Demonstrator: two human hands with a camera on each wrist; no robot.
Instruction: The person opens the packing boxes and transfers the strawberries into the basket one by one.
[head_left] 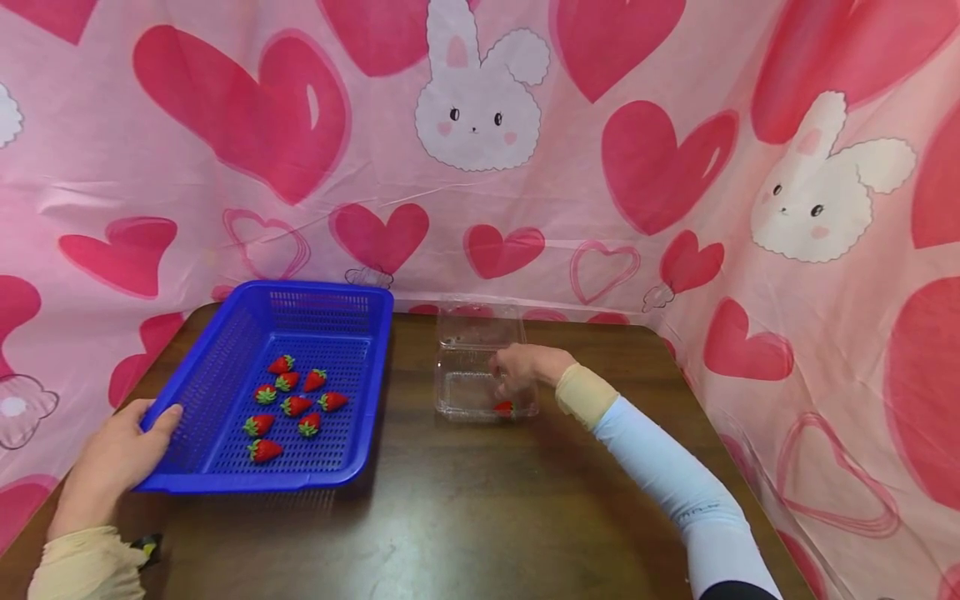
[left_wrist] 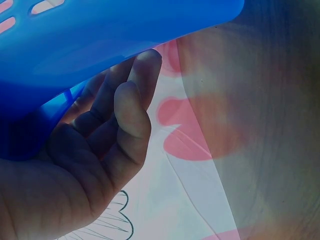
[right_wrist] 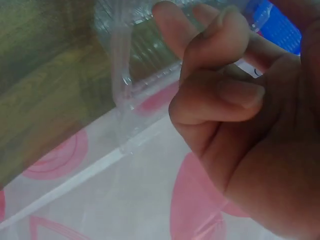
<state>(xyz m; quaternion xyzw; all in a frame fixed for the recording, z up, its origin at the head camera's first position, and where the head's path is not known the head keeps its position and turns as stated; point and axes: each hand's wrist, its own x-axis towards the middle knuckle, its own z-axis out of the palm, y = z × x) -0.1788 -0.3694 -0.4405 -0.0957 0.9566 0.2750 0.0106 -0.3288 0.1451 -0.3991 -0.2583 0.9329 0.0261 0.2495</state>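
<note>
In the head view my left hand [head_left: 123,450] grips the near left rim of a blue plastic basket [head_left: 247,482], thumb over the edge. The left wrist view shows the fingers [left_wrist: 145,75] curled up beneath the basket's rim [left_wrist: 115,45]. Several red strawberries [head_left: 296,406] with green leaves lie spread over the basket's floor. To the right, my right hand [head_left: 528,367] reaches over a clear lidded plastic box [head_left: 457,410], its lid standing up behind. One strawberry [head_left: 504,407] sits inside the box, just below the fingertips. Nothing shows between the loosely bent fingers [right_wrist: 215,100].
Both containers are at the far side of a brown wooden table [head_left: 465,517]. A pink curtain [head_left: 480,192] with hearts and rabbits hangs close behind the table and along its sides. A small dark object [head_left: 148,548] shows beside the left sleeve.
</note>
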